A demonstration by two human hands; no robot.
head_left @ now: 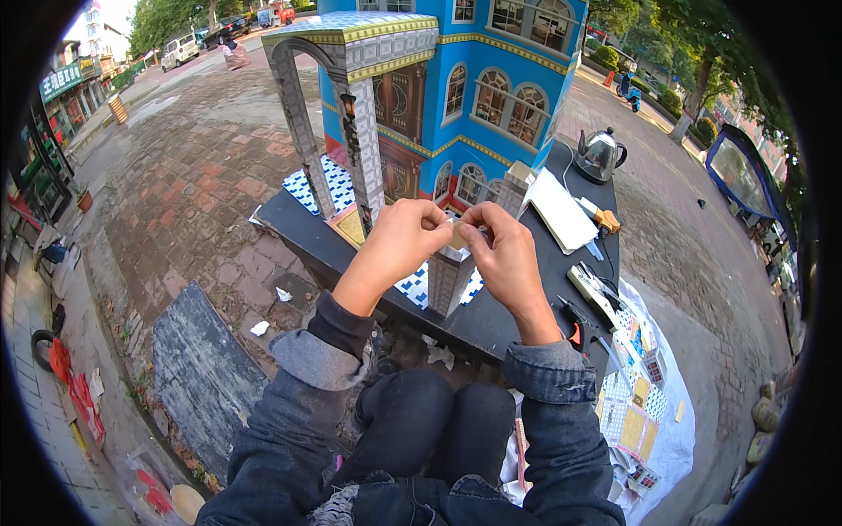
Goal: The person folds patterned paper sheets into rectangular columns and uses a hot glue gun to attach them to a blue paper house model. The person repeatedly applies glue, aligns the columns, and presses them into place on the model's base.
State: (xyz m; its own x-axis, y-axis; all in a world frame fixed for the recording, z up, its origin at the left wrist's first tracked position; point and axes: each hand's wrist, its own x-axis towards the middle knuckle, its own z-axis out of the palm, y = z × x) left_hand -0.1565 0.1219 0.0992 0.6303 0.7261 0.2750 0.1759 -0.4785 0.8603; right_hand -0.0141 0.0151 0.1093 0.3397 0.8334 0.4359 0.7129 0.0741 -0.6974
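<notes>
My left hand (pixel 399 250) and my right hand (pixel 504 254) meet in the middle with fingertips pinched close together. Between them shows a tiny pale scrap, too small to name. Just below the fingertips stands a grey brick-patterned paper pillar (pixel 449 285) on a blue-and-white checked base (pixel 412 287). Behind my hands rises a large blue paper model house (pixel 421 114) with arched windows. Its front porch (pixel 351 53) has a grey arch on tall columns, left of my hands. The house stands on a black table (pixel 320 250).
Right of the house lie a white sheet or booklet (pixel 561 210), a kettle (pixel 601 153), a power strip (pixel 592 294) and orange-handled pliers or scissors (pixel 576 331). Printed paper cutouts (pixel 640 412) spread over a white plastic sheet at lower right. A dark board (pixel 206 377) lies on the paving at left.
</notes>
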